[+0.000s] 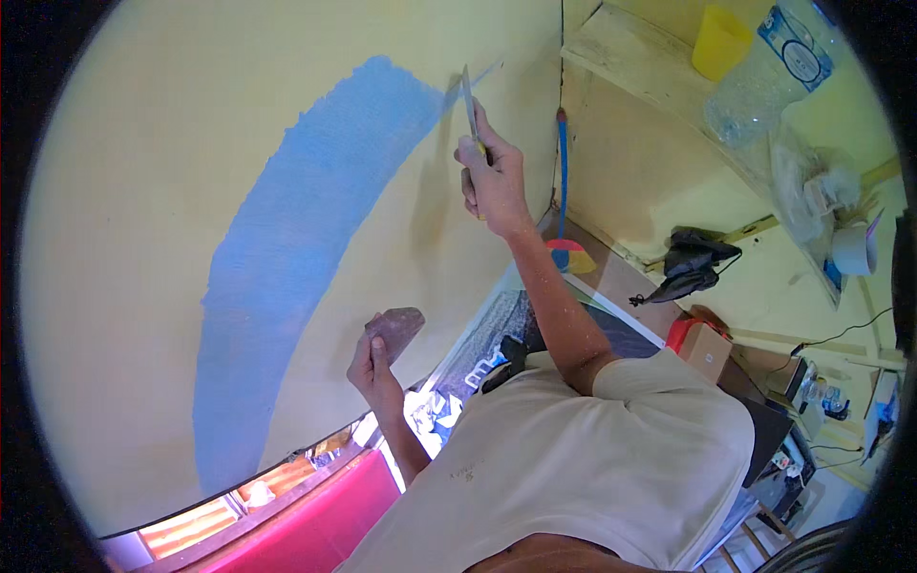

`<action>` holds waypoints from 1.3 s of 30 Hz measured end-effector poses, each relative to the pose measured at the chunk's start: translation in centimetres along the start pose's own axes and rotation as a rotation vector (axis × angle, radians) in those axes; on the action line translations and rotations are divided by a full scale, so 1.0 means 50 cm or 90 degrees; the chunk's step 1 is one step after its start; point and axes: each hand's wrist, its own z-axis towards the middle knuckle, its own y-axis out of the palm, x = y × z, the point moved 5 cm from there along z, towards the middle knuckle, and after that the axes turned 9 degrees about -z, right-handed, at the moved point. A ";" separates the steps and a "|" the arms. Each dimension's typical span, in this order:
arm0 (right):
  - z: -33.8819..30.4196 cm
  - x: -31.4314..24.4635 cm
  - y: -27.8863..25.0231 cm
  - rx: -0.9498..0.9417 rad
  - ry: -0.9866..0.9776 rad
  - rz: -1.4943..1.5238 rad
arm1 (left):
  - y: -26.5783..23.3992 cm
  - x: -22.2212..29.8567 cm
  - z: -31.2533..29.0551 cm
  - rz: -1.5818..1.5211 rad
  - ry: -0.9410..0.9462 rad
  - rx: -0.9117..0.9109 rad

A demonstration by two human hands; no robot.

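My right hand is raised in front of the cream wall, closed around a putty knife. Its thin blade is seen edge-on, and a bit of yellow handle shows by my fingers. A narrow blue streak lies right beside the blade. Left of it, a broad blue band with ragged edges curves down the wall. Lower down, my left hand grips a flat, dark brownish piece, perhaps folded sandpaper. Whether the blade touches the wall I cannot tell.
A wooden shelf at upper right bears a yellow cup and a clear plastic bottle. A blue-handled broom leans in the corner. A black bag hangs below the shelf, near a cardboard box.
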 end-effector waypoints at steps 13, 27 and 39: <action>-0.014 0.009 0.009 -0.026 0.000 0.037 | 0.002 0.005 0.004 -0.033 0.005 -0.003; -0.013 0.015 0.007 -0.005 0.050 0.038 | -0.008 0.008 0.006 -0.015 0.015 0.002; 0.003 0.022 0.004 0.028 0.033 0.019 | -0.006 0.020 0.002 -0.020 0.009 -0.015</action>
